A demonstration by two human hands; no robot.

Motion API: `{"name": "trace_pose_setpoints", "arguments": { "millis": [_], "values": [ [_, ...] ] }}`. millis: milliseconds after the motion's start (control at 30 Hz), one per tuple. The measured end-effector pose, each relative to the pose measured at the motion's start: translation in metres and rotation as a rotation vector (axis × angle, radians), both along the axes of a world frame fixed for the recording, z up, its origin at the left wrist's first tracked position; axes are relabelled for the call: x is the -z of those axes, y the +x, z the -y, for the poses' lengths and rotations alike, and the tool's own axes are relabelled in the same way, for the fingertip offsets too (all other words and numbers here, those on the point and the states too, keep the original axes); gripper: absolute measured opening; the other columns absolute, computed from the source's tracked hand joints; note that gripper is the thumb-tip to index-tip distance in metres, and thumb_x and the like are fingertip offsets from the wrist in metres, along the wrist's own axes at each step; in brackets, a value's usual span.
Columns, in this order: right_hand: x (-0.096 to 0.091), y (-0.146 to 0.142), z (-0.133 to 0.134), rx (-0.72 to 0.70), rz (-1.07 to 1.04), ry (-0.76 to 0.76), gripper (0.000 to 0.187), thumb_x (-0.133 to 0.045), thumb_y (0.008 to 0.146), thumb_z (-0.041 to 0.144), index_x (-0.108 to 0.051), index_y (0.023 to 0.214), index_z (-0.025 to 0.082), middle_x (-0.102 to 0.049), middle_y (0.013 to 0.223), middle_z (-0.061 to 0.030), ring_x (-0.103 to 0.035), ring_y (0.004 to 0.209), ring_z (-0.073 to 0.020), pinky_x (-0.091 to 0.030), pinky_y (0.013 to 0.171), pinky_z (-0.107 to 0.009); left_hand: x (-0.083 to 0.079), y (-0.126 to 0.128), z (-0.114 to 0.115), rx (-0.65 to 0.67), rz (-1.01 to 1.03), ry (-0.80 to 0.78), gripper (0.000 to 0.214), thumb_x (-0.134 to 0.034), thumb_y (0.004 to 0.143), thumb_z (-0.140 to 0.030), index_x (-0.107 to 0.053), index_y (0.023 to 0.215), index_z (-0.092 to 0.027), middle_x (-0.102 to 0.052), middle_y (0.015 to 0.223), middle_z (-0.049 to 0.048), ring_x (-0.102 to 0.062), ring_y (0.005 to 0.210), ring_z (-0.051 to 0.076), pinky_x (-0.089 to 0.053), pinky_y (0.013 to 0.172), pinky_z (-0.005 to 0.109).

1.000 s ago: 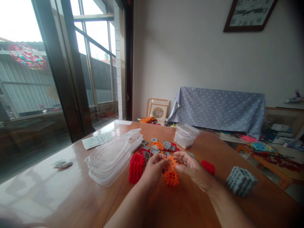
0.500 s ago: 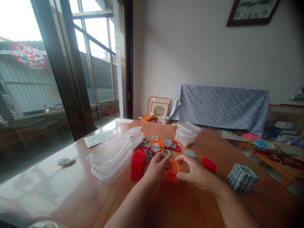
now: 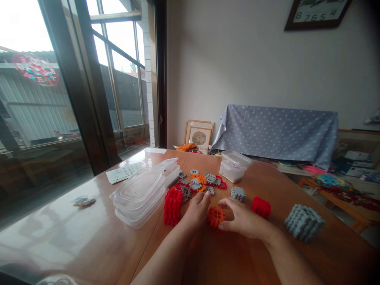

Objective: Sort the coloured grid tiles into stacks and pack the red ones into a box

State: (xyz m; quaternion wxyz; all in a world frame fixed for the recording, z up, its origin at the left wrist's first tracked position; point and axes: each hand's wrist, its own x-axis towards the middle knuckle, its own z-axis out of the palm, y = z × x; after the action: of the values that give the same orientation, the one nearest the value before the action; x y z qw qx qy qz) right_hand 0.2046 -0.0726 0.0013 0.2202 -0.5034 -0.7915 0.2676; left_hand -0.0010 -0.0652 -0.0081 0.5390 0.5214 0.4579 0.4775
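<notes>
An orange interlocking building piece (image 3: 216, 216) with notched edges and square holes is on or just above the table, between my two hands. My right hand (image 3: 242, 215) curves around its right side, thumb at the lower edge and index finger near the top. My left hand (image 3: 196, 209) is against its left side, fingers drawn together; what is between those fingertips is hidden. Close by on the left stands a red stack of pieces (image 3: 173, 206). Beyond the hands lies a loose pile of grey, orange and red pieces (image 3: 199, 180).
To the right are a small grey stack (image 3: 238, 193), a red stack (image 3: 261, 207) and a large grey stack (image 3: 304, 222). Clear plastic containers (image 3: 138, 194) lie left, another box (image 3: 233, 170) behind. A written sheet (image 3: 123, 173) and crumpled plastic (image 3: 83, 200) rest on the table (image 3: 115, 253).
The orange piece has gone from standing tilted up between my fingers to lying flatter and lower. My left fingertips have shifted off its top edge. My right hand has barely moved.
</notes>
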Motion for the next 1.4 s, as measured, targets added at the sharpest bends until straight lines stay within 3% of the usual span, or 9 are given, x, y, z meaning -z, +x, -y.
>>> {"name": "trace_pose_setpoints", "arguments": {
  "millis": [100,367,467,567,800,1067,1233,1400],
  "values": [
    [0.004,0.000,-0.002,-0.009,-0.015,-0.003,0.066,-0.084,0.070,0.041,-0.060,0.129,0.023,-0.061,0.131,-0.0094,-0.055,0.123,-0.0304,-0.042,0.105,-0.041,0.000,0.000,-0.001,0.012,-0.013,-0.044,0.057,-0.055,0.083,-0.074,-0.065,0.092,-0.019,-0.069,0.092,0.0096,-0.062,0.091,0.024,-0.044,0.080,0.033],
    [0.009,-0.002,-0.002,-0.054,-0.100,-0.040,0.063,-0.082,0.075,0.036,-0.058,0.132,0.026,-0.062,0.132,-0.0077,-0.056,0.123,-0.0293,-0.043,0.106,-0.043,0.002,0.001,-0.002,0.003,-0.026,-0.064,0.055,-0.054,0.084,-0.072,-0.065,0.091,-0.019,-0.069,0.095,0.0113,-0.063,0.092,0.026,-0.044,0.080,0.034],
    [0.010,0.001,-0.006,-0.016,-0.158,-0.041,0.065,-0.081,0.076,0.044,-0.057,0.134,0.025,-0.062,0.133,-0.0091,-0.056,0.124,-0.0301,-0.042,0.107,-0.045,0.002,0.001,-0.002,-0.008,-0.025,-0.061,0.045,-0.056,0.087,-0.063,-0.064,0.091,-0.019,-0.068,0.095,0.0110,-0.063,0.091,0.025,-0.044,0.078,0.033],
    [0.012,0.002,-0.013,0.059,-0.270,-0.030,0.056,-0.070,0.085,0.051,-0.057,0.131,0.022,-0.065,0.124,-0.0100,-0.059,0.118,-0.0281,-0.046,0.102,-0.043,0.001,0.001,-0.002,-0.042,-0.002,-0.060,0.032,-0.057,0.087,-0.051,-0.061,0.087,-0.019,-0.068,0.093,0.0101,-0.062,0.086,0.023,-0.043,0.074,0.031],
    [0.026,0.001,-0.031,0.180,-0.436,-0.007,0.040,-0.052,0.094,0.052,-0.063,0.118,0.021,-0.070,0.110,-0.0059,-0.062,0.111,-0.0263,-0.046,0.098,-0.039,0.002,0.001,-0.007,-0.198,0.123,-0.014,0.014,-0.055,0.080,-0.033,-0.055,0.085,-0.020,-0.066,0.088,0.0055,-0.058,0.080,0.019,-0.043,0.073,0.030],
    [0.042,-0.015,-0.055,0.232,-0.378,0.075,0.034,-0.052,0.090,0.038,-0.064,0.114,0.017,-0.073,0.105,-0.0084,-0.067,0.100,-0.0233,-0.052,0.091,-0.036,0.007,0.000,-0.010,-0.159,0.104,-0.066,0.019,-0.055,0.074,-0.029,-0.058,0.090,-0.019,-0.066,0.092,0.0060,-0.059,0.080,0.019,-0.043,0.073,0.030],
    [0.035,-0.029,-0.079,0.229,-0.252,0.072,0.034,-0.057,0.082,0.022,-0.066,0.114,0.018,-0.074,0.112,-0.0084,-0.069,0.103,-0.0211,-0.053,0.090,-0.031,0.010,-0.001,-0.016,-0.132,0.086,-0.077,0.019,-0.056,0.073,-0.028,-0.059,0.090,-0.019,-0.065,0.095,0.0072,-0.057,0.077,0.018,-0.043,0.075,0.031],
    [0.023,-0.035,-0.098,0.266,-0.029,0.080,0.043,-0.064,0.074,0.017,-0.070,0.116,0.026,-0.076,0.111,-0.0043,-0.069,0.103,-0.0225,-0.049,0.086,-0.029,0.017,0.001,-0.023,-0.145,0.056,-0.086,0.020,-0.052,0.074,-0.028,-0.060,0.090,-0.019,-0.064,0.096,0.0076,-0.058,0.080,0.019,-0.043,0.078,0.032]
  ]
}}
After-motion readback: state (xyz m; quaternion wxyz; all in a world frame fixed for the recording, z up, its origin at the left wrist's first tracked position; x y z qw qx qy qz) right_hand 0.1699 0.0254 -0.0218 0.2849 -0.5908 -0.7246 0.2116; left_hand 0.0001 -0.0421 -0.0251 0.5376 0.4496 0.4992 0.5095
